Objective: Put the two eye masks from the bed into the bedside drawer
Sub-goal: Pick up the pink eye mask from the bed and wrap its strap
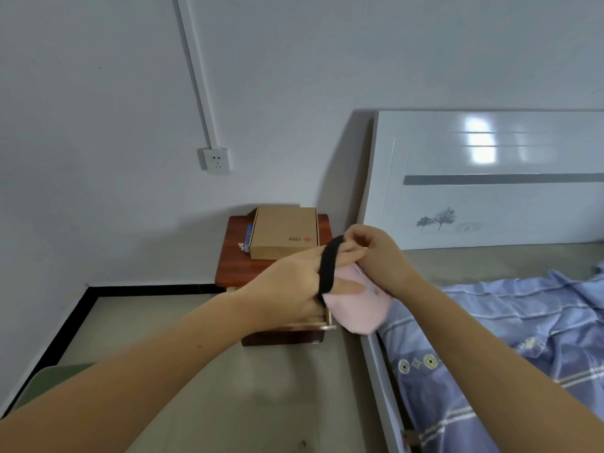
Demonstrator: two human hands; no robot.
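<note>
A pink eye mask [356, 310] hangs in the air between the bedside table and the bed, held by both hands. Its black strap [328, 268] is looped over the fingers of my left hand [294, 286]. My right hand [376, 250] pinches the mask's upper edge. Below them, the reddish-brown bedside table [235, 256] has its drawer [322, 326] pulled out; my left hand hides the inside. I see only one mask.
A cardboard box [284, 232] lies on the bedside table. The bed with a white headboard [490, 178] and a blue checked quilt [523, 338] fills the right side. A wall socket [216, 160] is on the left wall. A green object [49, 384] sits at the lower left.
</note>
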